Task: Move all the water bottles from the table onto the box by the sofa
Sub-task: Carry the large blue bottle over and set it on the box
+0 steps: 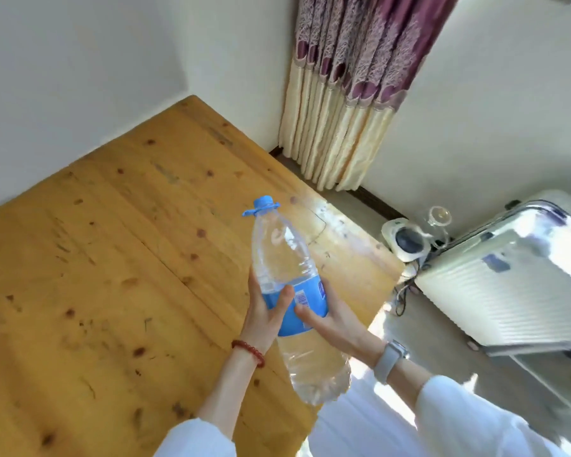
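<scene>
A large clear water bottle (284,258) with a blue cap and blue label is held tilted above the wooden table (96,258), near its right edge. My left hand (266,313) grips the label from the left, thumb across the front. My right hand (330,319) grips the same band from the right, thumb on the label. The bottle's base points down toward my body. No other bottle shows on the table. The box and the sofa are out of view.
A white ribbed suitcase (495,291) lies on the floor to the right. A small white appliance (406,240) with cables sits by the wall. A purple and cream curtain (350,94) hangs behind the table's far corner.
</scene>
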`<action>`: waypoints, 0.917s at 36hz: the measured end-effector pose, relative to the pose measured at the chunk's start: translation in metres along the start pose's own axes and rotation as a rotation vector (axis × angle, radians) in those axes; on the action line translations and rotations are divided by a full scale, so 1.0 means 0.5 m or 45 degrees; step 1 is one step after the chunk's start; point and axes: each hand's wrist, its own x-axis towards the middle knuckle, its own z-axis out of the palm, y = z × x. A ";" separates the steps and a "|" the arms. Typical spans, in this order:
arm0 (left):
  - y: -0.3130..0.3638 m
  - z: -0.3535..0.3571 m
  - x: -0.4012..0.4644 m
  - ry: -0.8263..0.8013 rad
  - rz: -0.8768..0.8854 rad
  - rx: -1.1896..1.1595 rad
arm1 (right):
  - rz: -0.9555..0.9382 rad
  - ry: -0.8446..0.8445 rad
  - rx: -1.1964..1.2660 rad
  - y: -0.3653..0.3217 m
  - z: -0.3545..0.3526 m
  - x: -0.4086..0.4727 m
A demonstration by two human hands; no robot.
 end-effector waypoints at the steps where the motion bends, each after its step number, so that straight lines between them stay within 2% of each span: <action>1: 0.004 0.025 -0.011 -0.025 0.028 0.009 | 0.001 0.030 -0.003 0.014 -0.018 -0.028; 7: 0.019 0.206 -0.108 -0.282 0.137 0.068 | 0.030 0.241 -0.025 0.130 -0.126 -0.228; 11: 0.002 0.363 -0.194 -0.454 0.182 0.225 | 0.091 0.403 0.042 0.234 -0.184 -0.394; 16: -0.023 0.581 -0.343 -0.706 0.210 0.347 | 0.258 0.636 0.130 0.374 -0.240 -0.617; 23: -0.055 0.866 -0.528 -1.153 0.274 0.509 | 0.479 1.009 0.325 0.564 -0.302 -0.876; 29: -0.093 1.107 -0.646 -1.506 0.302 0.593 | 0.699 1.381 0.512 0.669 -0.354 -1.045; 33: -0.119 1.269 -0.721 -1.714 0.313 0.647 | 0.722 1.502 0.665 0.750 -0.413 -1.142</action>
